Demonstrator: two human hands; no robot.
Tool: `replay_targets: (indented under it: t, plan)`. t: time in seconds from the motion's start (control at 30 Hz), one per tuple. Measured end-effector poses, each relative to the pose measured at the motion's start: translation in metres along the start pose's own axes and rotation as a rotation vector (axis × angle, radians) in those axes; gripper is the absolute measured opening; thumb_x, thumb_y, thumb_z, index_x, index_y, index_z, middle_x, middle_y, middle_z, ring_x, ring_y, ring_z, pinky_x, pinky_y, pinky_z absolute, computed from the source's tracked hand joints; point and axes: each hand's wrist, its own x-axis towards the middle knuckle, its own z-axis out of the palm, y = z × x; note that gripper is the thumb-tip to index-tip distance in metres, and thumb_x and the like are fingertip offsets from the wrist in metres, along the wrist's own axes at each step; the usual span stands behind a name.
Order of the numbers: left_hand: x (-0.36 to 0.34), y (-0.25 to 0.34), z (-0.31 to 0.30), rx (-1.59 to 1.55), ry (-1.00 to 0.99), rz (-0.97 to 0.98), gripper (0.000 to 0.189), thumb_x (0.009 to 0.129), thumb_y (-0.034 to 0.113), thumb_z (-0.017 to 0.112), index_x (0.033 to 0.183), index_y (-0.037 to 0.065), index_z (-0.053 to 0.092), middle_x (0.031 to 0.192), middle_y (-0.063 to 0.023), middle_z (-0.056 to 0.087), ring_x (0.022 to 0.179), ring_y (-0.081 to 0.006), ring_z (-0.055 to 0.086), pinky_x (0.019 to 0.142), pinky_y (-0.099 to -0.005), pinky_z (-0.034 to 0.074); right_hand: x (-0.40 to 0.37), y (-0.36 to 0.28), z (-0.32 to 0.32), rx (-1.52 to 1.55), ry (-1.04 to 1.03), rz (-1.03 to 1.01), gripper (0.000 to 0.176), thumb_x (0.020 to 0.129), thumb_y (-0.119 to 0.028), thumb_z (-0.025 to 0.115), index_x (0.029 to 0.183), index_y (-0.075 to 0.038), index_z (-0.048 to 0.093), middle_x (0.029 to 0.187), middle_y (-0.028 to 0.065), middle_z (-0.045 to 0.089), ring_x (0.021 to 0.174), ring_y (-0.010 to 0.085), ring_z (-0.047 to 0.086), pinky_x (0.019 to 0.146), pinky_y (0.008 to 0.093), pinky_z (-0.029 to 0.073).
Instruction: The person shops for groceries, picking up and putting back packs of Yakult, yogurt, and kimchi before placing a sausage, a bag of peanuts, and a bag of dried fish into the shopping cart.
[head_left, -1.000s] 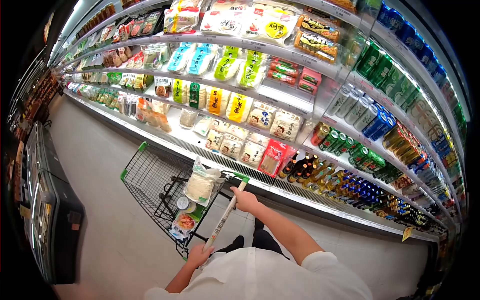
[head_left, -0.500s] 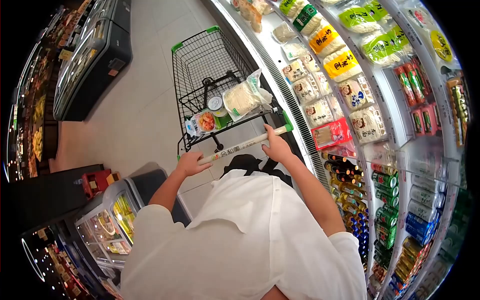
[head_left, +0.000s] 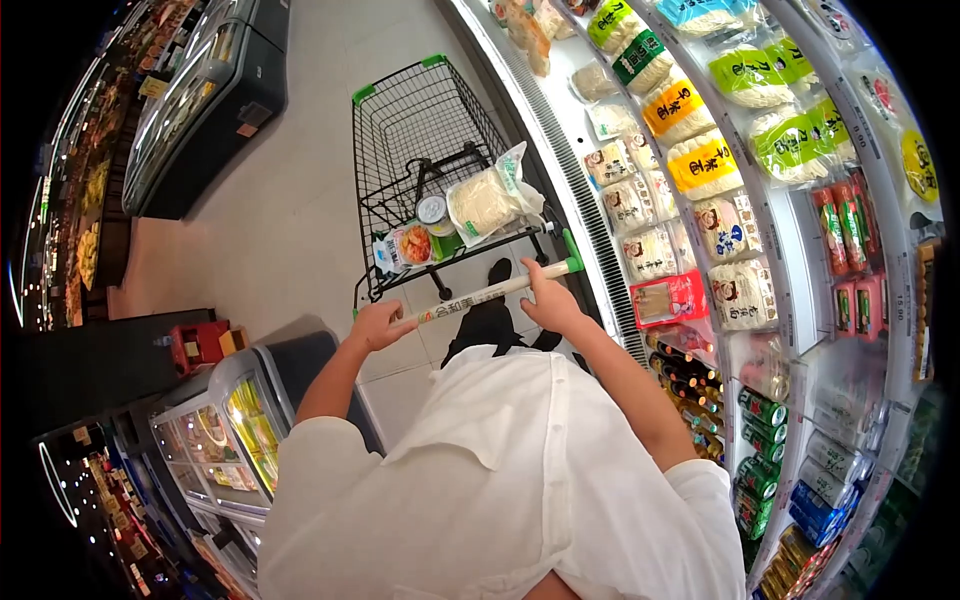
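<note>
My left hand (head_left: 379,325) is wrapped round the left end of the white cart handle (head_left: 470,300). Near the handle's green right end, my right hand (head_left: 550,298) grips the same bar. Beyond them is the black wire shopping cart (head_left: 425,110) with green corners. In its near part lie a clear bag of pale noodles (head_left: 484,203), a round tub with a silvery lid (head_left: 432,209) and a pack with a picture of red food (head_left: 414,245). My palms are hidden.
A chilled shelf (head_left: 575,165) with packed noodles, bottles and cans runs close along the right. Dark freezer cabinets (head_left: 200,130) stand at the upper left, another glass-topped freezer (head_left: 225,425) at the lower left. Pale floor tiles (head_left: 300,180) lie between.
The shelf goods have shifted down and right in view, and the freezers have shifted too. A dark shoe now shows below the cart. Both hands keep their hold on the handle.
</note>
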Motion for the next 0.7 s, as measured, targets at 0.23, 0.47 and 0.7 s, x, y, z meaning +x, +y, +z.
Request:
replay_targets:
  t: [0.23, 0.47, 0.7]
  plan:
    - [0.034, -0.022, -0.02, -0.099, -0.033, 0.019, 0.057, 0.091, 0.061, 0.082, 0.093, 0.006, 0.07, 0.072, -0.0121, 0.067, 0.065, -0.03, 0.066, 0.063, -0.0444, 0.05, 0.057, -0.058, -0.078, -0.063, -0.274, 0.213, 0.068, 0.099, -0.035, 0.077, 0.157, -0.009, 0.053, 0.113, 0.0254, 0.08, 0.109, 0.0406, 0.078, 0.094, 0.0519, 0.062]
    - [0.064, -0.025, -0.047, -0.123, -0.043, 0.01, 0.058, 0.089, 0.062, 0.083, 0.092, 0.005, 0.071, 0.073, -0.0134, 0.069, 0.067, -0.034, 0.068, 0.064, -0.0452, 0.052, 0.208, -0.051, -0.122, -0.259, 0.362, 0.15, 0.04, 0.091, -0.038, 0.084, 0.114, -0.006, 0.076, 0.107, 0.017, 0.077, 0.104, 0.0372, 0.077, 0.088, 0.0501, 0.064]
    - [0.098, -0.037, -0.067, -0.105, -0.016, 0.069, 0.062, 0.088, 0.063, 0.084, 0.085, 0.003, 0.068, 0.072, -0.0176, 0.067, 0.067, -0.0395, 0.067, 0.063, -0.047, 0.051, 0.321, -0.017, -0.097, -0.458, 0.163, 0.313, 0.027, 0.096, -0.031, 0.075, 0.107, -0.006, 0.072, 0.106, 0.0196, 0.079, 0.104, 0.0419, 0.076, 0.088, 0.0551, 0.061]
